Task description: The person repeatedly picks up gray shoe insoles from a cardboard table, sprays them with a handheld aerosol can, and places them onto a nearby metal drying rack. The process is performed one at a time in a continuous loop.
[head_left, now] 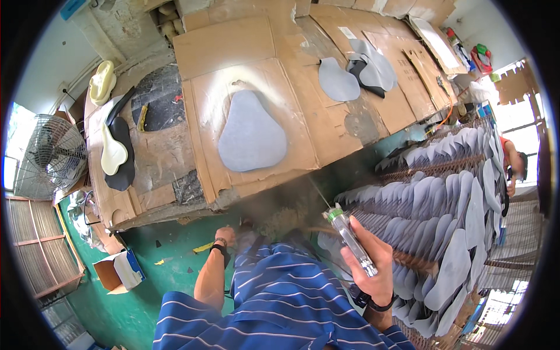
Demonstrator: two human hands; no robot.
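Observation:
In my right hand (373, 262) is a silver spray gun (354, 242) with a green collar, my fingers wrapped round its body. It points up and left toward the workbench edge, and a thin pale streak runs from its tip. My left hand (226, 235) is curled closed beside the bench's front edge, with nothing seen in it. On the cardboard-covered bench (297, 131) in front of me lies a pear-shaped grey sheet piece (252, 133). Whitish overspray surrounds its narrow far end. More grey pieces (339, 80) lie farther right, some overlapping, with a black one partly under them.
A rack (408, 213) full of hanging grey pieces stands close on my right. Cream saddle-shaped forms (114, 150) and a black piece (123, 175) lie on the bench's left. A fan (52, 154) and an open carton (118, 272) are left. Another person (513, 163) is far right.

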